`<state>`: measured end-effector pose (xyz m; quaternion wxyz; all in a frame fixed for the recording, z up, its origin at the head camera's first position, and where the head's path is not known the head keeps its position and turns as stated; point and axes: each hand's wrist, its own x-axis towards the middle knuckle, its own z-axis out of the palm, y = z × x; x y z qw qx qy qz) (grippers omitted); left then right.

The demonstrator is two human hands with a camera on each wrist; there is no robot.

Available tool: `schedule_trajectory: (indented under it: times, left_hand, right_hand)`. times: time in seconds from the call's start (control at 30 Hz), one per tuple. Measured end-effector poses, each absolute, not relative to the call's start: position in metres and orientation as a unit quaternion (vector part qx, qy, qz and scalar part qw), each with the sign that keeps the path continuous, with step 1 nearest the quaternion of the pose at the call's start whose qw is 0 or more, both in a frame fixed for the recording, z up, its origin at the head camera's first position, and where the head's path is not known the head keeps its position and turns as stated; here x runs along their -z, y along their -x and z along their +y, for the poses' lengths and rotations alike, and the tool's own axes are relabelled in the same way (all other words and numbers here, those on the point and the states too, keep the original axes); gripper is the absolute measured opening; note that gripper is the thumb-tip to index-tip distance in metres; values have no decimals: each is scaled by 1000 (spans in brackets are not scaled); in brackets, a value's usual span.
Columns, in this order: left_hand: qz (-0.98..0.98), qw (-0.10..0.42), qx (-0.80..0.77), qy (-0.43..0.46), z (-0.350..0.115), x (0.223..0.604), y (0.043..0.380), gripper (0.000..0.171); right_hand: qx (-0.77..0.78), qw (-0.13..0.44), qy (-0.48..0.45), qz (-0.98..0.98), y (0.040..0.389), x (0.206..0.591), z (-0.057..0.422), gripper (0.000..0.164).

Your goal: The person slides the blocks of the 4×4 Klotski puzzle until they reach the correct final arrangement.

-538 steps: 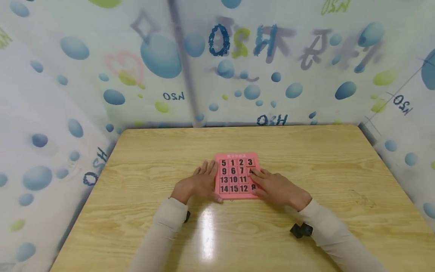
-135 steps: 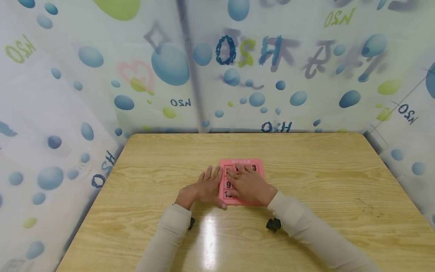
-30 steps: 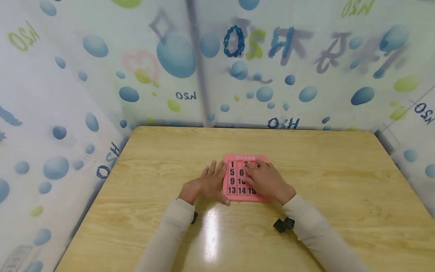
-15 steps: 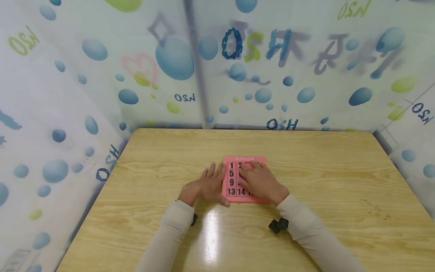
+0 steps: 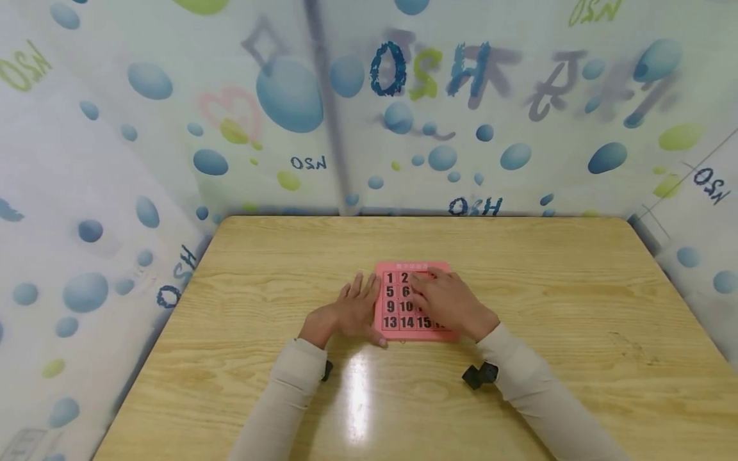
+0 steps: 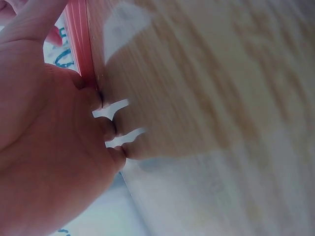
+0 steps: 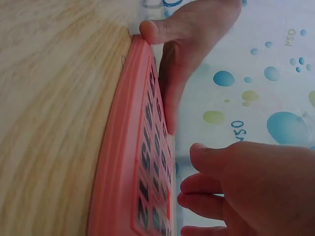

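A pink number sliding puzzle [image 5: 398, 335] lies flat on the wooden table, its black-numbered tiles in rows. In the left column stand 1, 5, 9 and 13; 2, 6, 10, 14 and 15 also show. My left hand [image 5: 348, 315] rests at the puzzle's left side, fingers extended and spread, thumb by the near left corner. My right hand [image 5: 452, 306] is over the right part, its fingertips at the upper tiles, covering several of them. In the right wrist view the right hand [image 7: 266, 182] has fingers slightly bent and appears just off the tile faces [image 7: 147, 162].
The wooden table [image 5: 277, 256] reaches back to a wall [image 5: 369, 128] printed with blue and green bubbles. A black wrist device [image 5: 480, 375] sits under the right sleeve. Glare shines on the table in front of the puzzle.
Since the earliest frame the tiles have been rearranged: 5 led the top row, now 1 does. Within the last second tile 2 slid left beside 1. The right hand shifted left, then back right.
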<state>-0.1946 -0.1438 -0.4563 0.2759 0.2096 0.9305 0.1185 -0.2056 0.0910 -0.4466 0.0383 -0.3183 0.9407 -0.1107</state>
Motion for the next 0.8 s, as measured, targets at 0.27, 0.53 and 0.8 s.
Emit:
schedule_trajectory:
  times: [0.27,0.53,0.8]
  left_hand:
    - [929,278,-123,-212,-145,455,193,132]
    - [929,275,-128,-211,-145,458,190,133]
    - [931,273,-121,-212,-144,453,191,132]
  right_hand:
    - [117,48,294,947,205,442,106,42]
    - [120,78,281,949,204,439,120,44]
    - [116,94,265,953,210,439,129,45]
